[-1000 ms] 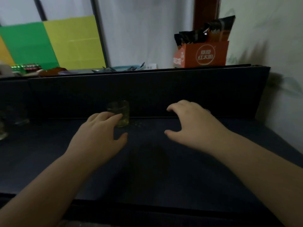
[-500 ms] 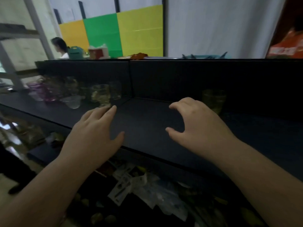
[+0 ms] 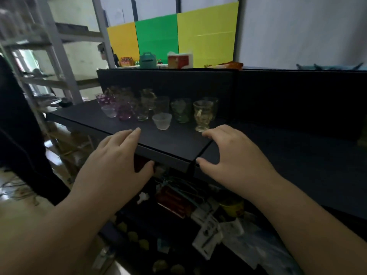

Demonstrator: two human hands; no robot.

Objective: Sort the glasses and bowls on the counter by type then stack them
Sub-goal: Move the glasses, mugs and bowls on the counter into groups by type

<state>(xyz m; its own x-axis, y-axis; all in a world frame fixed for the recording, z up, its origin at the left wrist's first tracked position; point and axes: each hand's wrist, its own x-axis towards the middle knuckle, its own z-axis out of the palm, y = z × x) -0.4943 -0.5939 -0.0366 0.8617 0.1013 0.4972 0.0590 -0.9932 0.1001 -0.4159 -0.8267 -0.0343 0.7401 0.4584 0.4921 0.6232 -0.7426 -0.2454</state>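
Several glasses and small bowls stand grouped at the back left of the dark counter (image 3: 174,143). Among them are a frosted clear bowl (image 3: 162,121), a yellowish footed glass (image 3: 203,118), a green glass (image 3: 181,110), a purple glass (image 3: 125,112) and a small clear bowl (image 3: 109,110). My left hand (image 3: 119,165) hovers over the counter's front edge with its fingers spread, holding nothing. My right hand (image 3: 232,155) hovers just in front of the yellowish glass, fingers loosely bent and empty. Neither hand touches any glassware.
A dark back panel (image 3: 278,92) rises behind the counter. Below the counter's edge lies clutter of packets and cables (image 3: 198,215). A white metal rack (image 3: 49,62) stands at the left, and a person (image 3: 105,54) is far behind it. Boxes (image 3: 179,60) sit atop the panel.
The view has swung left along the counter, from a lone glass by the right corner to the cluster of glassware. Both hands stayed spread and empty in front of me.
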